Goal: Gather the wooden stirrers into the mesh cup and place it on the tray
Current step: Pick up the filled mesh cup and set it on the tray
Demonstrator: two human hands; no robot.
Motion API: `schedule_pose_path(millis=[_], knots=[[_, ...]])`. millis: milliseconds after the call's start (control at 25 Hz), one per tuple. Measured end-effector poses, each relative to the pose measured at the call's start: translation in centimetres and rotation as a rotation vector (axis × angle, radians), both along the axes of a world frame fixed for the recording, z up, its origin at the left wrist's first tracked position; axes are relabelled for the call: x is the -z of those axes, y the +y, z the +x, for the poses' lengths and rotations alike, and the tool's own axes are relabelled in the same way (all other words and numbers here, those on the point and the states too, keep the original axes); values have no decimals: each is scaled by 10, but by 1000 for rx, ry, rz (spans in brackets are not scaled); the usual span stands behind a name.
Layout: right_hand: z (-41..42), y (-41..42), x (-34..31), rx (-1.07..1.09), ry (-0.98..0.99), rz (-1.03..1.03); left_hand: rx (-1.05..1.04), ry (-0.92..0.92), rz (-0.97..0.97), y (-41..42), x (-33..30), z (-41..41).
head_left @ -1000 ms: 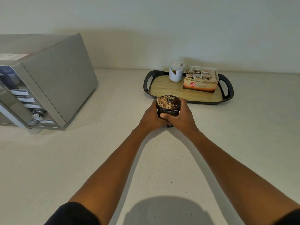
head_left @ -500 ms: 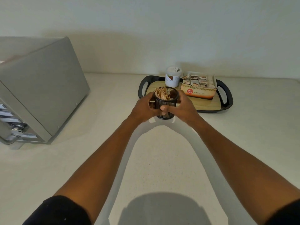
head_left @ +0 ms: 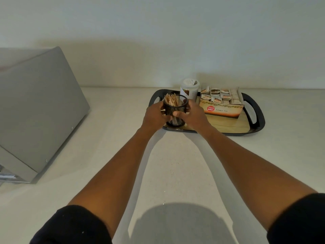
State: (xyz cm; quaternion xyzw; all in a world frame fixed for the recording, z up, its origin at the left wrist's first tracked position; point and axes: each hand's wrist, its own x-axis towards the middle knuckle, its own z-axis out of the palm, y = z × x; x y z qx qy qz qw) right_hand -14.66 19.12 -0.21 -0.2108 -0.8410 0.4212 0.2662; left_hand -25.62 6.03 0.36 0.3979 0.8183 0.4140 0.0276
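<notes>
A black mesh cup (head_left: 176,110) full of wooden stirrers (head_left: 171,99) stands upright over the left part of the black-rimmed wooden tray (head_left: 226,123). My left hand (head_left: 154,115) grips the cup's left side and my right hand (head_left: 192,115) grips its right side, thumb across the front. The cup's base sits at the tray's front left edge; whether it touches the tray surface I cannot tell.
On the tray stand a white jar (head_left: 189,90) behind the cup and an open box of tea bags (head_left: 222,103) to the right. A silver microwave (head_left: 37,110) fills the left of the pale counter (head_left: 112,138). A wall runs behind.
Both hands carried the cup forward from the counter onto the left part of the tray. The camera moved closer, so the microwave slid left in view.
</notes>
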Motion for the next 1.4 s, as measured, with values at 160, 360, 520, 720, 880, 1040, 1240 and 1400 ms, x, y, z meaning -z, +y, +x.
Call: schedule_pose_path(millis=[160,360,520,720,880,1040,1240,1400], knots=[[-3,4,11,30,5,-9,-11,-12,-14,9,12,-5],[4,1,10,9,-26,0,-4,-38,-57,6,10,0],[21,5,10,71,-146,56,-285,188,34,-8,14,36],[61,13,18,164,-269,262,82,361,-19,5,24,95],[93,22,37,187,-505,644,315,349,-305,34,27,107],[104,27,53,210,-593,748,276,459,-467,42,45,108],[102,28,53,215,-618,751,239,524,-480,41,56,110],[103,20,46,181,-627,645,265,446,-448,35,46,111]])
